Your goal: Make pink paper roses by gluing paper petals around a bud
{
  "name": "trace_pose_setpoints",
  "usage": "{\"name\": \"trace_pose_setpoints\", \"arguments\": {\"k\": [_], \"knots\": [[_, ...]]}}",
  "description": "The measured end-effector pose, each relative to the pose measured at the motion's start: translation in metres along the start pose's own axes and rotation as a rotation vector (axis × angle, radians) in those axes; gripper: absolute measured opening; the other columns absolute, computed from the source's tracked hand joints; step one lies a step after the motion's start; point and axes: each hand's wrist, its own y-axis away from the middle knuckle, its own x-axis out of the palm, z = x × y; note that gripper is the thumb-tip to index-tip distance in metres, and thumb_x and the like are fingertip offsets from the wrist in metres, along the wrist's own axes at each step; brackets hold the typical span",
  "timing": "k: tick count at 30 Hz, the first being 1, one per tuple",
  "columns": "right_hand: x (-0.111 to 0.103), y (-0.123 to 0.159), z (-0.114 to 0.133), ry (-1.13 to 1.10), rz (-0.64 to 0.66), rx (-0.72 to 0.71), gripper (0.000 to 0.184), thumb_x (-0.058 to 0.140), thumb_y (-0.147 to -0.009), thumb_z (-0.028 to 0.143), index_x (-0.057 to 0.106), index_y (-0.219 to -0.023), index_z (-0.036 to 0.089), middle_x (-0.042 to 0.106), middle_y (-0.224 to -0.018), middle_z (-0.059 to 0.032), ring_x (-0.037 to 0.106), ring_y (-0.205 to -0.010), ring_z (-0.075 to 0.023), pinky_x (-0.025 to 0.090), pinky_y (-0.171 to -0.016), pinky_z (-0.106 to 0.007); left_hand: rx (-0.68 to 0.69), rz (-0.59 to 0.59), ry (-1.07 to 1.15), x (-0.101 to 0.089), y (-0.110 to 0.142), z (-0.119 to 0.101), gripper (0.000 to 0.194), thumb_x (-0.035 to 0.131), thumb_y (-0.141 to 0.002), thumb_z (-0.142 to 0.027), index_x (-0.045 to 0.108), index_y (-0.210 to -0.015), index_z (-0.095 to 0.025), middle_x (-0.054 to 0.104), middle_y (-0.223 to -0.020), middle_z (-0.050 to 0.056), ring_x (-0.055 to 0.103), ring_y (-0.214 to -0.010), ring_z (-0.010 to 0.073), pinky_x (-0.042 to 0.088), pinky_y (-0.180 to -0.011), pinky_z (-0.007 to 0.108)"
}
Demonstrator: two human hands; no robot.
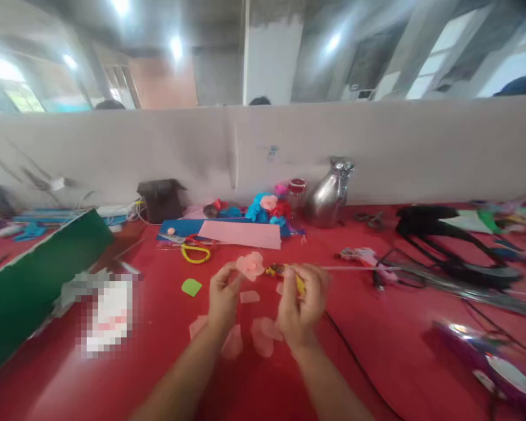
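My left hand (222,294) is closed in a pinch on a pink paper flower (251,265), held above the red table (158,362). My right hand (301,304) is closed beside it, fingers curled round something yellow that I cannot make out, close to the flower's right side. A thin wire (355,268) runs off to the right from between the hands. Several loose pink paper petals (263,336) lie on the table under my hands. The picture is blurred by motion.
A pink paper sheet (241,234) on blue card, yellow-handled scissors (196,252), a green paper scrap (191,286), finished paper flowers (267,209), a metal jug (328,193), a glue gun (363,257), black cables (447,245), a green board (35,275) at left. A grey partition stands behind.
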Motion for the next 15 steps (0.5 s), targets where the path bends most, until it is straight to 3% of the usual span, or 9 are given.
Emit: {"name": "trace_pose_setpoints", "arguments": {"k": [5, 8, 11, 15], "knots": [[0.001, 0.003, -0.004, -0.092, 0.08, 0.182, 0.008, 0.049, -0.086, 0.022, 0.055, -0.082, 0.02, 0.055, -0.077, -0.002, 0.05, -0.072, -0.016, 0.043, -0.069, -0.033, -0.036, 0.072, 0.056, 0.0, -0.006, -0.004, 0.013, 0.066, -0.067, -0.016, 0.07, -0.079, -0.018, 0.069, -0.081, 0.001, 0.06, -0.08, 0.0146, 0.043, -0.081, 0.027], [0.001, 0.006, -0.003, -0.134, 0.133, 0.185, 0.009, 0.046, -0.087, 0.022, 0.055, -0.084, 0.02, 0.055, -0.079, -0.0027, 0.052, -0.073, -0.0168, 0.045, -0.07, -0.035, -0.014, 0.103, 0.02, -0.004, -0.008, -0.002, 0.012, 0.065, -0.068, -0.017, 0.069, -0.08, -0.018, 0.068, -0.083, 0.002, 0.06, -0.082, 0.0159, 0.043, -0.081, 0.029], [-0.001, 0.008, 0.001, -0.161, 0.147, 0.037, 0.013, 0.05, -0.083, 0.019, 0.054, -0.095, 0.021, 0.054, -0.089, -0.0055, 0.052, -0.083, -0.0201, 0.045, -0.075, -0.04, 0.104, 0.032, -0.182, -0.009, -0.01, -0.001, 0.008, 0.062, -0.072, -0.018, 0.067, -0.077, -0.017, 0.067, -0.083, 0.003, 0.059, -0.083, 0.0165, 0.043, -0.081, 0.029], [-0.002, 0.008, 0.008, -0.034, 0.172, -0.235, 0.034, 0.063, -0.071, 0.02, 0.054, -0.104, 0.022, 0.049, -0.1, -0.007, 0.049, -0.091, -0.0233, 0.043, -0.082, -0.046, 0.329, -0.113, -0.556, -0.014, -0.012, -0.006, 0.006, 0.059, -0.074, -0.017, 0.064, -0.071, -0.019, 0.064, -0.074, 0.002, 0.057, -0.075, 0.0152, 0.043, -0.074, 0.028]]}}
